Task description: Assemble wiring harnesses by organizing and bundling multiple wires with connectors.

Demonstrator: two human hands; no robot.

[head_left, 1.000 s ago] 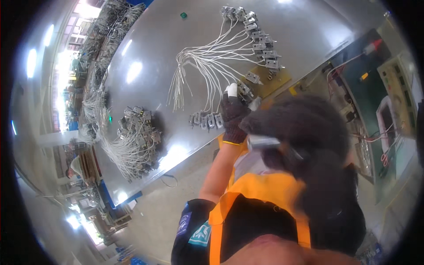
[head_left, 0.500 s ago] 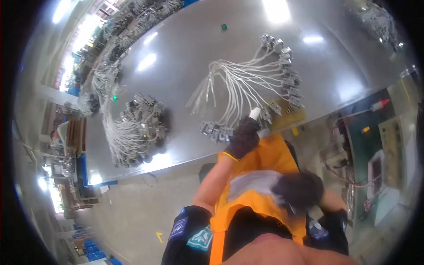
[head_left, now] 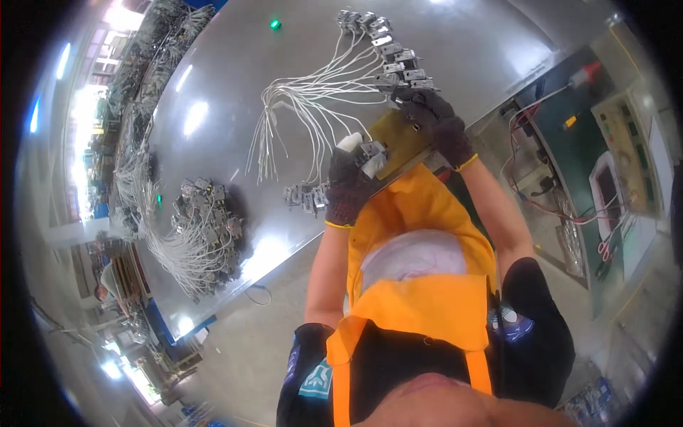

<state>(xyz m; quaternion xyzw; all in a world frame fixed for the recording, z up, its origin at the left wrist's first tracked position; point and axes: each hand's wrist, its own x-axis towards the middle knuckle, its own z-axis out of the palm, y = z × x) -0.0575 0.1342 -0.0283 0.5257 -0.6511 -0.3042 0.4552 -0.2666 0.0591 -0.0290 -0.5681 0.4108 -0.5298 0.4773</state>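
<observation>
A heap of wired switches (head_left: pixel 203 231) lies on the grey tabletop (head_left: pixel 469 43) at the left, well apart from a small green light (head_left: pixel 274 24). A green test bench (head_left: pixel 605 164) with red cables (head_left: pixel 541 206) stands at the right.

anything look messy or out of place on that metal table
Nothing looks damaged or spilled. The wired switch parts by the right hand sit in a neat row, while the heap at the table's left is a loose tangle.

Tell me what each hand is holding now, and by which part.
The left hand grips a small grey switch by its body. The right hand rests on the row of wired switches; a grip cannot be told.
</observation>
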